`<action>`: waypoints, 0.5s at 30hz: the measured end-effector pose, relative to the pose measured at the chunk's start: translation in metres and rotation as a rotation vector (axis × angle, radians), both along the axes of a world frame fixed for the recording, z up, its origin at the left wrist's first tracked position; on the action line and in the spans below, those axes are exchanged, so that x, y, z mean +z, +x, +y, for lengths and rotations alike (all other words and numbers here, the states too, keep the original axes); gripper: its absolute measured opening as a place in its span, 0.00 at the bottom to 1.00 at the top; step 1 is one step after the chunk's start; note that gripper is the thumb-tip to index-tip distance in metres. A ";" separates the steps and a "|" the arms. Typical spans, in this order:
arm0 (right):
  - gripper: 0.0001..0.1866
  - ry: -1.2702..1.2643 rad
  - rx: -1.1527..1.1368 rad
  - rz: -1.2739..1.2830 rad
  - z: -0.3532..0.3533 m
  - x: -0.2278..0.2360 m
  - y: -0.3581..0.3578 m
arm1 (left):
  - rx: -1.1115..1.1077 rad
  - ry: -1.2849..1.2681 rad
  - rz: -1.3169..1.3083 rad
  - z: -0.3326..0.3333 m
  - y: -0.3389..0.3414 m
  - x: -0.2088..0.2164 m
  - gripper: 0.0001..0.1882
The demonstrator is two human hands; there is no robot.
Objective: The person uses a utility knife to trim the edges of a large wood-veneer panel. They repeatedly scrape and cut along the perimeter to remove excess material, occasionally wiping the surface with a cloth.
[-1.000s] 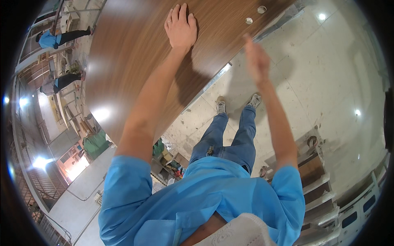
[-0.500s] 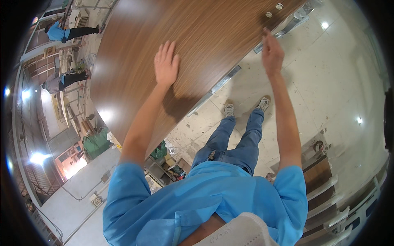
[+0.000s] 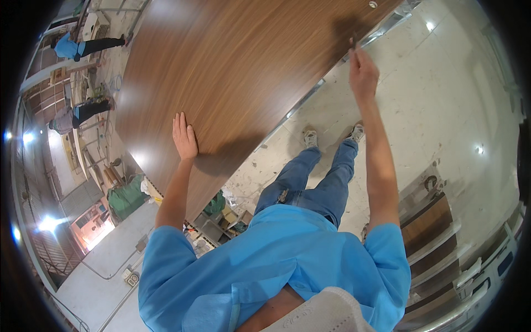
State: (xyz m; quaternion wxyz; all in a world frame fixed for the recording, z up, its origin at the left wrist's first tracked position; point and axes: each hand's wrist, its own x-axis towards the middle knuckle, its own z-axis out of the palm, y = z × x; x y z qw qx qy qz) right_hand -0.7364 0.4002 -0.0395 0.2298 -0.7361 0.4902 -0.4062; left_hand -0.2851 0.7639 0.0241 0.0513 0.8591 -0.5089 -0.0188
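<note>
A large brown wood-grain panel [image 3: 249, 66] lies flat in front of me on metal supports, its near edge running diagonally from the lower left to the upper right. My left hand [image 3: 185, 137] rests palm-down on the panel, fingers stretched out and holding nothing. My right hand [image 3: 364, 72] is closed in a pinch by the panel's near edge at the upper right. A small dark piece [image 3: 353, 42] sticks out from its fingertips; its kind is too small and blurred to tell. Beyond that hand, a small pale round piece [image 3: 373, 4] sits on the panel.
Shiny metal framing [image 3: 390, 25] shows under the panel's edge. Brown boards with white wrapping [image 3: 428, 227] are stacked at my lower right. Clutter and a green bag [image 3: 126, 196] lie at the left. Two people [image 3: 69, 47] stand far left. Pale tiled floor [image 3: 431, 110] extends to the right.
My left hand has slid left and nearer along the panel. My right hand has shifted slightly, and the dark piece shows at its fingertips. Only one of two round pieces remains visible.
</note>
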 end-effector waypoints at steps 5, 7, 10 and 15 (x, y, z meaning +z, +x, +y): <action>0.21 -0.150 0.073 -0.051 0.080 -0.007 0.041 | -0.028 -0.004 0.007 0.044 0.004 -0.001 0.29; 0.25 -0.055 0.178 0.013 0.153 -0.004 0.063 | -0.023 -0.006 0.019 0.057 0.000 -0.002 0.29; 0.27 0.074 0.364 0.018 0.229 0.004 0.079 | -0.038 -0.007 0.029 0.071 -0.005 -0.001 0.30; 0.21 -0.137 0.159 0.036 0.154 -0.003 0.049 | -0.054 -0.025 0.011 0.080 -0.009 0.000 0.30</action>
